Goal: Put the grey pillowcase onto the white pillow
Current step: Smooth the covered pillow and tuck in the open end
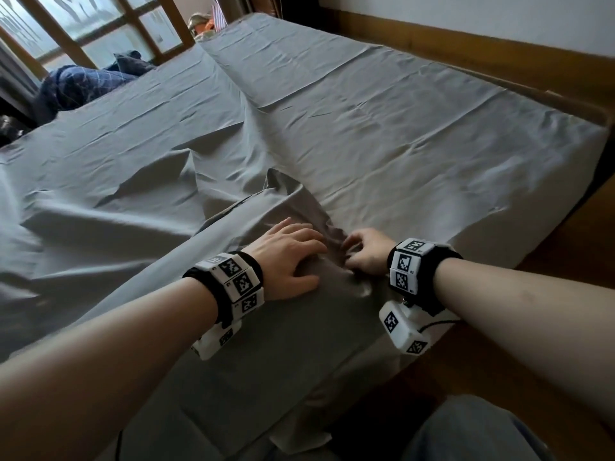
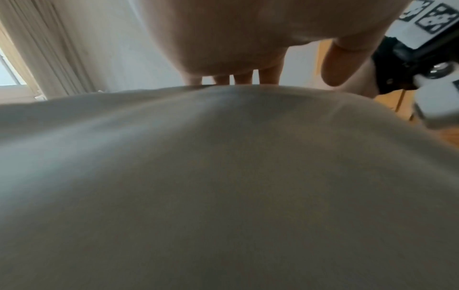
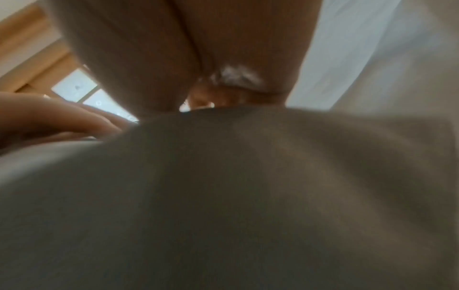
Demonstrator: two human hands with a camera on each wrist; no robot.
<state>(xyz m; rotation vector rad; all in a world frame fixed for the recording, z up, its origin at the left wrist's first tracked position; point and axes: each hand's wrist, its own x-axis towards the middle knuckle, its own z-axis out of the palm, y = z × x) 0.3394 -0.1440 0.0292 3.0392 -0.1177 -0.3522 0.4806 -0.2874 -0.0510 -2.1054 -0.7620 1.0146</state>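
The grey pillowcase lies bulging at the near edge of the bed, in the same grey as the sheet. My left hand rests flat on it, fingers straight and spread. Just to its right, my right hand is curled and pinches bunched folds of the pillowcase. In the left wrist view the palm hovers over the rounded fabric. In the right wrist view the curled fingers dig into the cloth. No white pillow shows plainly; only a small pale glint sits below the right hand.
A wrinkled grey sheet covers the whole bed. A wooden bed frame runs along the wall at the right. A dark blue quilt is heaped at the far left under a window. Wooden floor and my knee are near right.
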